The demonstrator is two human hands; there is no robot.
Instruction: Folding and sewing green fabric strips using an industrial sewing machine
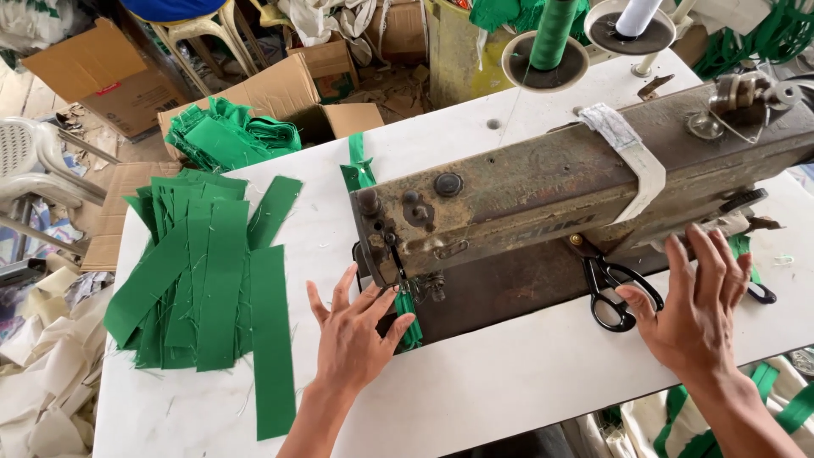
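**At the sewing table: two hands, one strip under the needle**

Far left, two cardboard boxes (102, 72) sit on the floor beside a white plastic chair (30, 165). On to the white table (509, 390), and a fanned heap of green strips (199, 284) covers its left end, too overlapped to count; a folded green bundle (225, 136) lies behind it. Now the left hand (356, 335), flat, fingers spread, tips pressing a narrow green strip (409, 318) down at the needle of the one old sewing machine (543, 182). That strip comes out behind the machine head too. One pair of black scissors (612, 293) lies under the machine arm. Right hand (695, 309) next, fingers loosely spread and holding nothing, tips up against the machine's right end, thumb just beside the scissors. Up top, two thread cones: one green (551, 34), one white (636, 15).
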